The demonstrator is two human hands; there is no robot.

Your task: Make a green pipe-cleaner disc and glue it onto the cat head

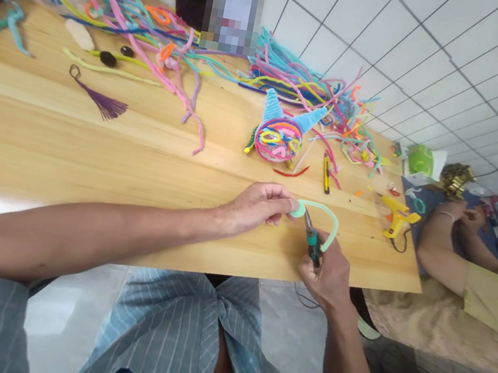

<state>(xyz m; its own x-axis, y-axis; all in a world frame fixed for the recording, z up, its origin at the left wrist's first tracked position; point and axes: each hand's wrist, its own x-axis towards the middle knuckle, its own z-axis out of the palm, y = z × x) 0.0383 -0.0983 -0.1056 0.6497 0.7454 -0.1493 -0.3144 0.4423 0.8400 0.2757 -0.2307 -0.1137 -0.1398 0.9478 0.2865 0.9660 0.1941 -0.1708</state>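
Note:
My left hand (259, 206) pinches the coiled end of a mint-green pipe cleaner (326, 216) just above the wooden table (93, 140). The rest of the pipe cleaner arcs to the right and down toward my right hand (327, 276). That hand is closed round the teal handles of small pliers (311, 239), whose tips meet the pipe cleaner beside the coil. Behind them sits a round pipe-cleaner figure (281, 133) with two blue ears.
Heaps of coloured pipe cleaners (169, 37) cover the table's far side. A purple tassel (101, 97), a yellow utility knife (326, 174) and a yellow glue gun (397, 216) lie on the table. Another person's arm (450, 248) rests past the right end.

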